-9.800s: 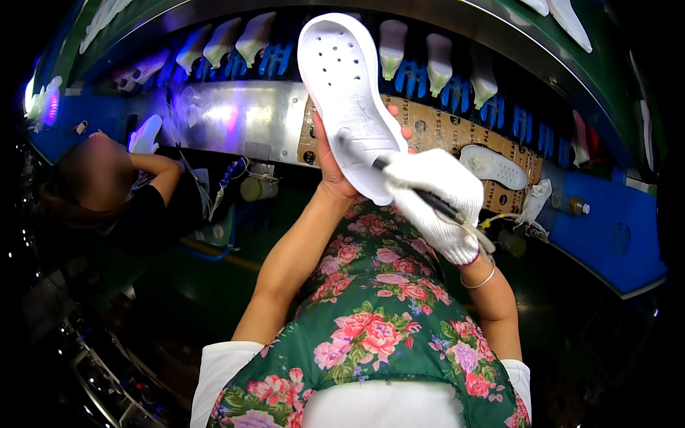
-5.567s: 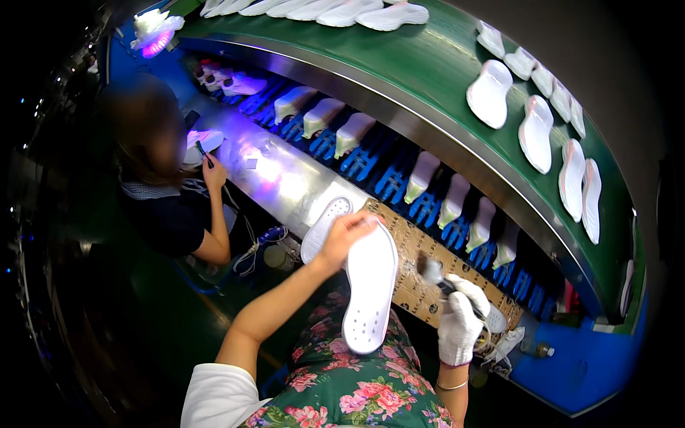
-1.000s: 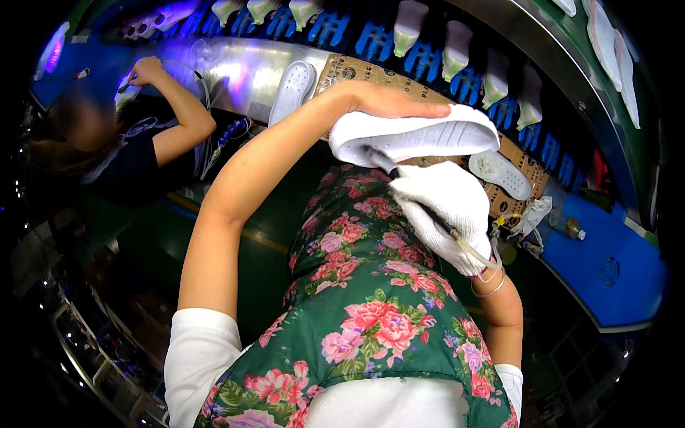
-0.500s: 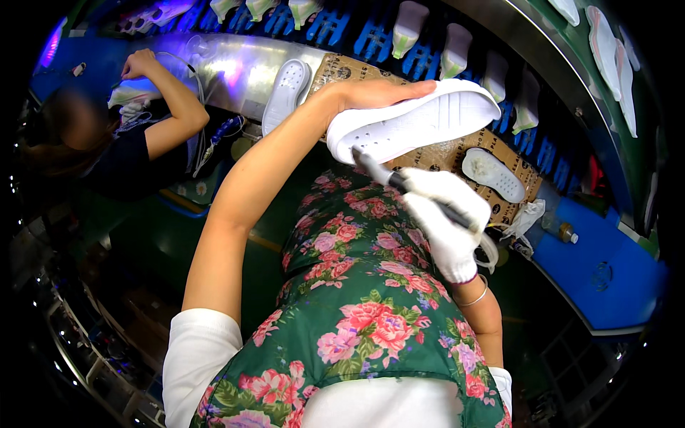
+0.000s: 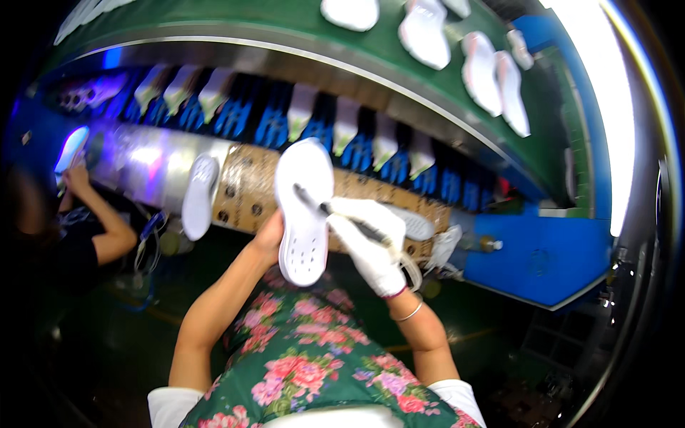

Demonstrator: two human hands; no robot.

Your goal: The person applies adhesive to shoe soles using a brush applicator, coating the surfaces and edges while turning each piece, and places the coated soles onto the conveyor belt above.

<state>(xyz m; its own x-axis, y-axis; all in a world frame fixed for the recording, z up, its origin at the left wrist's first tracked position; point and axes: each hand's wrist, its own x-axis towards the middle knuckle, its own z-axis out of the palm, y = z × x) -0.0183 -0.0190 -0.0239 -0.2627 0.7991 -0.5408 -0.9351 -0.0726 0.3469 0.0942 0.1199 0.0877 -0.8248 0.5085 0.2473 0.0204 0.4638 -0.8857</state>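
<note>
A white shoe sole (image 5: 303, 232) stands nearly upright in front of me, its perforated heel end nearest my body. My bare left hand (image 5: 270, 234) grips its left edge, fingers partly hidden behind it. In a white knitted glove, my right hand (image 5: 371, 235) is closed around a slim black-handled brush (image 5: 325, 208). The dark tip of the brush meets the middle of the sole's inner face. Behind the right wrist a pale hose loops down.
Cardboard (image 5: 246, 187) covers part of the metal bench, with another sole (image 5: 200, 196) left and one (image 5: 414, 223) right. Pale shoe parts hang along a blue rack. More soles (image 5: 424, 33) lie on the green belt above. A co-worker's arm (image 5: 107, 221) is at left; a bottle (image 5: 489, 244) lies right.
The sole has turned from sideways to nearly upright. My left hand has gone from its top edge to its left side. The brush tip has moved from the heel to mid-sole; my view has shifted.
</note>
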